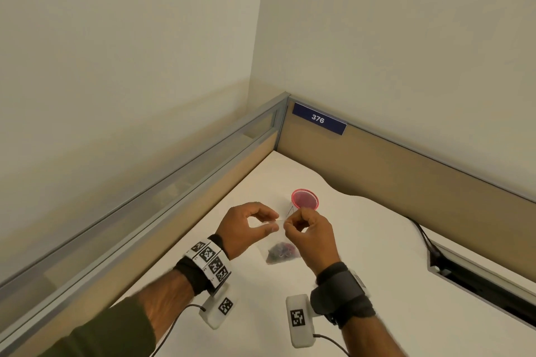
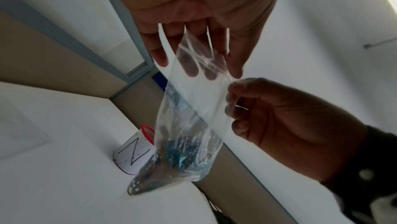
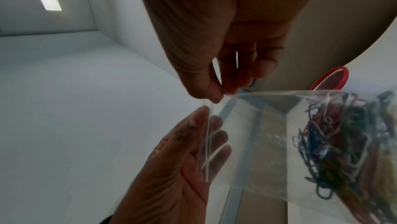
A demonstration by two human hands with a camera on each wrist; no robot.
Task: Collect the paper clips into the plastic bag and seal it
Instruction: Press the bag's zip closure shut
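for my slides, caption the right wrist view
Both hands pinch the top edge of a clear plastic bag holding coloured paper clips.

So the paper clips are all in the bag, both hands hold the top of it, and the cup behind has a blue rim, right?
Almost. The cup has a red rim, not blue; the head view shows it plainly. The rest holds: the paper clips sit in the bottom of the plastic bag, and the left hand and right hand both pinch its top edge.

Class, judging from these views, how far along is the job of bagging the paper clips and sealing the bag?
Done: the paper clips lie in the plastic bag. In hand: the left hand and right hand pinch its top edge. Left: whether the seal is pressed shut cannot be told.
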